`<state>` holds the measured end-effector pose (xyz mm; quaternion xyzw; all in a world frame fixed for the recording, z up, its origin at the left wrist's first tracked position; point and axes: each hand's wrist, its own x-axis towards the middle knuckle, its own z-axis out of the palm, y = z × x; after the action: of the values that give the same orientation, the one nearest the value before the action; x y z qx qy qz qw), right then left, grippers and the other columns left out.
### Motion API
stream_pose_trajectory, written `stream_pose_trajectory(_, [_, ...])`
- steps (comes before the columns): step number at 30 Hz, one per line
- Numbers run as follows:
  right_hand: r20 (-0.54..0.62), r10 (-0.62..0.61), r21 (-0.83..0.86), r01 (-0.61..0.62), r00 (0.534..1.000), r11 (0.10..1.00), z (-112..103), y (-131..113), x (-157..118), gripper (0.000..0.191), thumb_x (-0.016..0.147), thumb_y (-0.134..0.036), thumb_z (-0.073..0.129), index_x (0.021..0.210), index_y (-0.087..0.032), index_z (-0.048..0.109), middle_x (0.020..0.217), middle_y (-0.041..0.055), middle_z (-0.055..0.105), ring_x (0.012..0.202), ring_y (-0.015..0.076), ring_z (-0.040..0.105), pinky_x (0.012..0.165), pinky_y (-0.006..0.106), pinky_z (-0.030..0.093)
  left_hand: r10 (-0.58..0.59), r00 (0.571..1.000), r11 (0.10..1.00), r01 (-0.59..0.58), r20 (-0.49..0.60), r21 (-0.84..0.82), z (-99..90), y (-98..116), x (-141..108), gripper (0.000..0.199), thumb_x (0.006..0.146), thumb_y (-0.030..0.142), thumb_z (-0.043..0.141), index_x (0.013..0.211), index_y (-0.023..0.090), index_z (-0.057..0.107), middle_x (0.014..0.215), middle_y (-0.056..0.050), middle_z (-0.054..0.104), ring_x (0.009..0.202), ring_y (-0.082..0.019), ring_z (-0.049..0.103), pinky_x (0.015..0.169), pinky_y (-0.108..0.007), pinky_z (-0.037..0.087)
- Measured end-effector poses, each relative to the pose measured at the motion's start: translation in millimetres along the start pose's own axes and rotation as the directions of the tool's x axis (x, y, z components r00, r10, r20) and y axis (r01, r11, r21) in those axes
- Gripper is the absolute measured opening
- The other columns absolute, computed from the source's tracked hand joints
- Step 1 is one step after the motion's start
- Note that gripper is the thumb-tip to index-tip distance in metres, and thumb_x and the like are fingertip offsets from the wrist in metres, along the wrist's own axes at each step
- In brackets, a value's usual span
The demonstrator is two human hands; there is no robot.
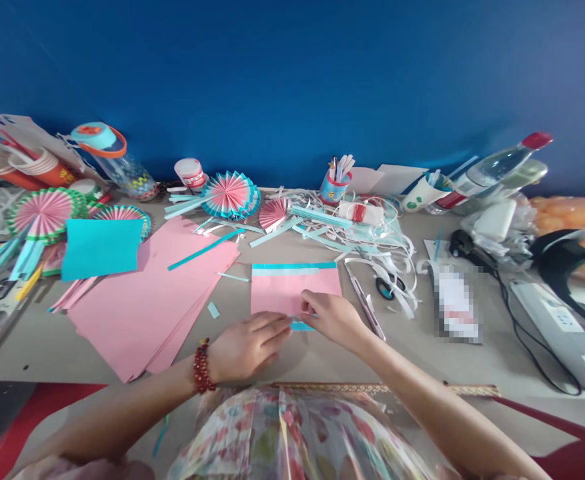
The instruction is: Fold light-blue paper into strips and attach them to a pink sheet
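A pink sheet [272, 291] with blue borders lies on the desk in front of me. A pale strip [292, 271] runs along its far blue border. My left hand [249, 343] lies over the sheet's near left corner, fingers stretched out toward the right. At the near edge, over a bit of the near blue border [302, 327], my right hand [333, 316] has its fingers curled in a pinch. What sits between those fingertips is too small to make out. A utility knife [365, 300] lies right of the sheet.
Large pink sheets [137, 300] and a blue sheet [102, 248] lie left. Folded paper rosettes [231, 195], a pen cup [335, 187] and a heap of paper strips [322, 227] stand behind. Black scissors [386, 288], a bottle [497, 167] and a black cable [527, 340] are right.
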<state>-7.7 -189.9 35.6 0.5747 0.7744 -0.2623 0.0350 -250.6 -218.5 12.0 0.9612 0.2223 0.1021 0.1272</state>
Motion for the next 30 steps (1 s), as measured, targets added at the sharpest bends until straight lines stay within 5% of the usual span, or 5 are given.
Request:
stream_pose_trajectory(12, [-0.064,-0.086,0.377,0.104,0.994,0.92,-8,41,-12,0.01,0.087,-0.029,0.058,0.093,-0.022,0.063,0.082,-0.0005,0.07,0.073,0.013,0.064,0.064,0.021,0.041,0.012,0.998,0.995,-0.018,0.062,0.096,19.7,5,9,0.048,0.098,0.031,0.046,0.141,0.011,0.043,0.15,-0.012,0.043,0.137,-0.025,0.04,0.112,-0.04,0.036])
stream_pose_trajectory(30, [-0.107,-0.007,0.143,0.022,0.994,0.99,-2,35,-23,0.005,0.088,-0.02,0.054,0.087,-0.021,0.059,0.078,-0.0002,0.065,0.066,0.0128,0.056,0.059,0.022,0.032,0.02,0.999,0.998,-0.022,0.045,0.058,19.4,2,9,0.046,0.098,0.028,0.047,0.14,0.011,0.044,0.15,-0.01,0.044,0.135,-0.026,0.042,0.11,-0.042,0.04])
